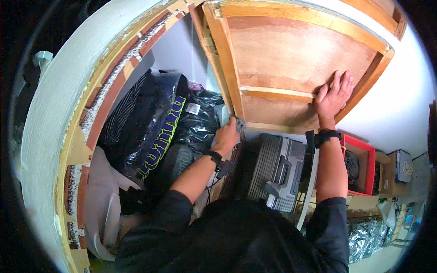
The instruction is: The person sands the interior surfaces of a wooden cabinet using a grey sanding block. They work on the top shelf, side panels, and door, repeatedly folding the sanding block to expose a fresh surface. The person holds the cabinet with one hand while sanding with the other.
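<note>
My left hand (227, 136) is closed on a grey cloth (240, 125), which lies against the lower end of a wooden frame post (228, 73). My right hand (334, 99) rests with fingers apart on the plywood panel (280, 51) of a wooden-framed door or panel, near its right frame bar, and holds nothing. A black band with a small device sits on each wrist. Beneath the panel, between my forearms, stands a grey ribbed hard case (276, 170) with a handle.
Dark plastic-wrapped bags (160, 119) fill the space at left, behind a curved wooden edge (73, 150). To the right are a red open box (370, 167), a cardboard box (389, 174) and silvery wrapped goods (367, 237). A white wall (392, 102) rises beside the panel.
</note>
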Available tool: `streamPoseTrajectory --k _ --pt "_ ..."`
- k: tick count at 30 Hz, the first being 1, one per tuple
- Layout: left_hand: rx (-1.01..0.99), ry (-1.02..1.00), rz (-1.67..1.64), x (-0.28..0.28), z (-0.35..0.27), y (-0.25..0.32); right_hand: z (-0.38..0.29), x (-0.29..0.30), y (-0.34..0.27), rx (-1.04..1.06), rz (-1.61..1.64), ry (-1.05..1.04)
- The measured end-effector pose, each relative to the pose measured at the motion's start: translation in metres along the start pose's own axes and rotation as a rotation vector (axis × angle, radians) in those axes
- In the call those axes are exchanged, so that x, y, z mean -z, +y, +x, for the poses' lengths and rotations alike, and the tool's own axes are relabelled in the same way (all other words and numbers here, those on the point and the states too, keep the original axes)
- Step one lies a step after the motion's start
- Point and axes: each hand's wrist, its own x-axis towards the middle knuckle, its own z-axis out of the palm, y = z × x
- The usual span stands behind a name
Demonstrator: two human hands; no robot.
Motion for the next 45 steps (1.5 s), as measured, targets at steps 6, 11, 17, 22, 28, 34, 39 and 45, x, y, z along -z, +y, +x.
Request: streamPoseTrajectory --k 6,11,17,22,28,34,39,45 --pt "-0.105 0.513 -0.364 0.079 0.023 0.031 0.001 -0.001 -0.002 -0.017 0.002 0.015" --pt "-0.279 0.883 -0.388 0.152 0.066 0.051 0.001 0.000 -0.003 -0.032 0.011 0.015" --pt "-0.103 0.539 -0.137 0.061 0.036 0.020 0.000 -0.002 -0.002 -0.017 -0.014 0.022" --pt "0.187 -0.045 0.062 -0.039 0.008 -0.016 0.000 -0.002 -0.001 -0.004 0.001 0.026" --pt "0.502 -0.329 -0.641 -0.085 0.022 0.001 0.001 -0.001 -0.002 -0.009 -0.007 0.020" --pt "1.032 -0.412 -1.652 -0.142 0.014 -0.025 0.001 -0.001 -0.002 -0.011 0.001 0.020" --pt "0.874 -0.148 -1.417 -0.188 0.013 -0.051 -0.001 -0.002 0.000 -0.008 0.001 0.015" --pt "0.656 -0.011 -1.300 -0.186 0.016 -0.036 -0.002 -0.003 0.002 -0.016 0.020 0.025"
